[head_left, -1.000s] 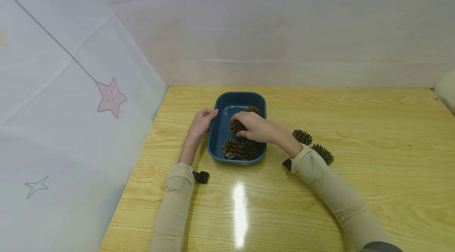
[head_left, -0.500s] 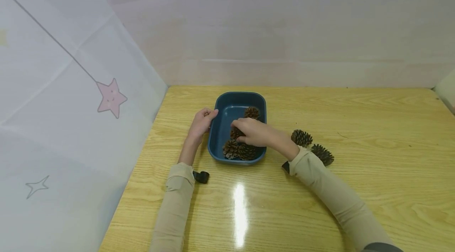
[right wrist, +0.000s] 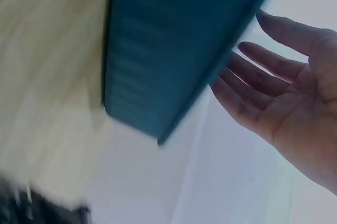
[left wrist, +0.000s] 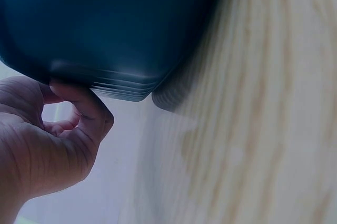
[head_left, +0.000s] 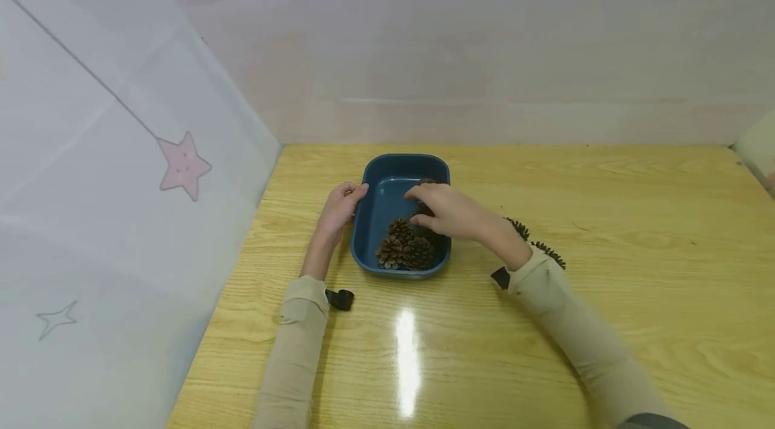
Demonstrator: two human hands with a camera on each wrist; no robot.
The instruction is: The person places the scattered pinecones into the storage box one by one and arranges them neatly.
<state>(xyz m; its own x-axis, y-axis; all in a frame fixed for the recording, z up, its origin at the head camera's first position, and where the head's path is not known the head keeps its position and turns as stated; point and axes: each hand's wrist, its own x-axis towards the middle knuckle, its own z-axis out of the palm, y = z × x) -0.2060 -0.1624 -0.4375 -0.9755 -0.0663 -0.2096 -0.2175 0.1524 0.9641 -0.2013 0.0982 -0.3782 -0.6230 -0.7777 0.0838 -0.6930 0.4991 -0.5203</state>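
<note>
A dark blue plastic bin [head_left: 395,179] stands on the table with several pine cones inside. My left hand [head_left: 340,208] pinches its left rim, thumb on top; in the left wrist view the curled fingers [left wrist: 92,113] lie against the outer wall. Over the right side of the bin hovers my right hand [head_left: 451,212], thumb and fingers apart, holding nothing. One pine cone [head_left: 400,230] lies below its fingertips, touching two more, the nearer pine cone [head_left: 390,253] and a darker pine cone [head_left: 419,253]. Another cone at the back right is partly hidden by the right hand.
Outside the bin, two dark pine cones [head_left: 548,254] lie on the wooden table [head_left: 630,227], partly covered by the right forearm. Black wrist straps [head_left: 341,300] show at both cuffs. A pale cloth wall [head_left: 424,66] rises behind the table, another on the left.
My right hand has let go of a pine cone, which now rests beside the two at the front of the bin. The hand then rose slightly to the right. My left hand stays on the rim.
</note>
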